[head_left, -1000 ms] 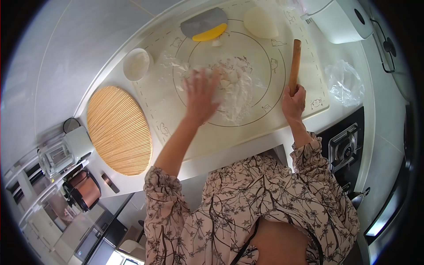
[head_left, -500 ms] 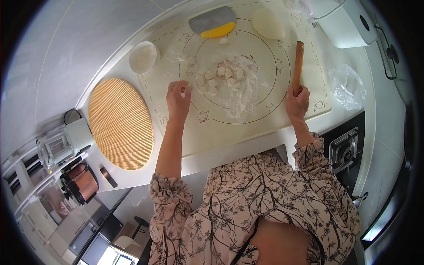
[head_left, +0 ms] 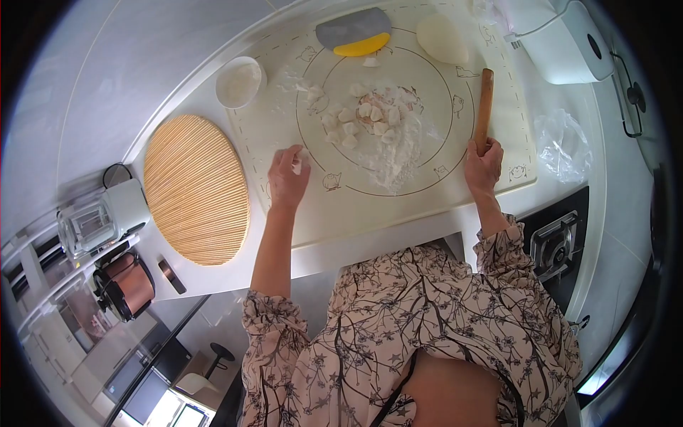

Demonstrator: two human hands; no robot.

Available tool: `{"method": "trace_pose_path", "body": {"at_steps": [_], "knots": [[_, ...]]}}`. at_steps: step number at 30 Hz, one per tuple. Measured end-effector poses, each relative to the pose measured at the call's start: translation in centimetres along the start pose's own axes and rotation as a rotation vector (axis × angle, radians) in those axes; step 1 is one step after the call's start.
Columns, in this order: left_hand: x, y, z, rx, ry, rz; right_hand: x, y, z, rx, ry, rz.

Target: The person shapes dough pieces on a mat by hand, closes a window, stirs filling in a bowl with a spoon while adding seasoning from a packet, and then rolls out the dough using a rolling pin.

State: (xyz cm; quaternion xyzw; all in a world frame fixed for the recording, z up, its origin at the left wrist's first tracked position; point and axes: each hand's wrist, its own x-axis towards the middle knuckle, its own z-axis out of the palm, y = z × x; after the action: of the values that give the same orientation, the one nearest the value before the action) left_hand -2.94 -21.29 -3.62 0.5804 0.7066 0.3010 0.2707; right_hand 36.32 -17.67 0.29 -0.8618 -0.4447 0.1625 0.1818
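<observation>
Dough pieces [head_left: 346, 114] lie clustered in and beside loose flour [head_left: 395, 160] on the ringed mat [head_left: 356, 219], between the hands and a little beyond them. Right hand [head_left: 484, 168] is wrapped around the near end of the rolling pin [head_left: 485, 107]. Left hand [head_left: 288, 179] hovers by the mat's left side, fingers curled narrowly toward the thumb, though whether they pinch anything I cannot tell.

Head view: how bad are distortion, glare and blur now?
Head view: strong wide-angle curvature, black rounded corners; head view: bright patch at lower left looks blown out, plastic bag catches highlights; head view: right hand and rolling pin show no obvious motion blur.
</observation>
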Motion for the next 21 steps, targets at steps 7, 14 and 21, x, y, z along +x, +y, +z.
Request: {"method": "trace_pose_path", "body": {"at_steps": [7,14,21], "knots": [[-2.2,0.0,0.7,0.196,0.061,0.101,-0.1,-0.2,-0.1,0.001,-0.007,0.007],[-1.8,0.0,0.3,0.150,-0.065,0.074,0.0,0.1,-0.2,-0.001,-0.007,0.003],[-3.5,1.1,-0.6,0.144,-0.114,0.146,-0.1,0.1,0.1,-0.008,0.003,0.014]]}}
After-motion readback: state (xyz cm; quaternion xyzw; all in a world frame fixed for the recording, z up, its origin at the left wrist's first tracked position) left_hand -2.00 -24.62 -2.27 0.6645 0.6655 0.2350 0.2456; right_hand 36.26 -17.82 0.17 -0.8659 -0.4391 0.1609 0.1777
